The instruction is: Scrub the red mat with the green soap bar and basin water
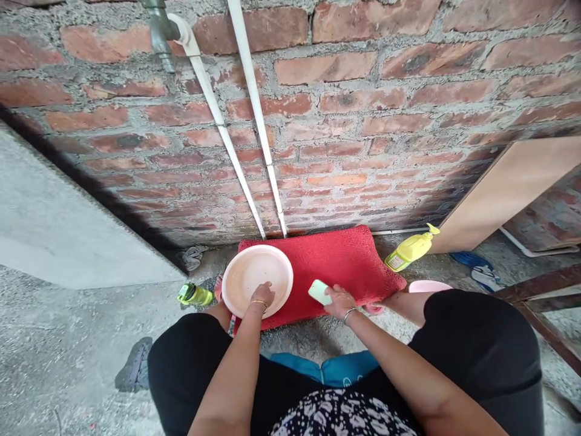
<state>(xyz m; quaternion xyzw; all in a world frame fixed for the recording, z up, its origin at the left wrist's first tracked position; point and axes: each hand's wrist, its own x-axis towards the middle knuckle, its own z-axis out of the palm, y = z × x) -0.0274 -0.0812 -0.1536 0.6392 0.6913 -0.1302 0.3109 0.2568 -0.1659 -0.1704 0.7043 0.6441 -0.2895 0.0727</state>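
A pale pink basin (231,269) stands on the left end of a red rug (336,260) that lies on the floor. Over the inside of this basin, my left hand (263,295) points downward; the back of the hand hides most of its fingers. My right hand (340,301) grips one end of a pale green oblong block (320,292) with rounded corners, just above the rug. Its underside is hidden, so I cannot tell whether it has bristles. On the rug's right side stands a tilted-looking yellow pump bottle (411,249).
A green bottle (194,295) is left of the basin. A brick wall (340,127) with white pipes (256,103) and a tap (160,36) rises behind. A grey slab (68,212) leans at left, a tan board (508,188) at right, near a wooden frame (544,287).
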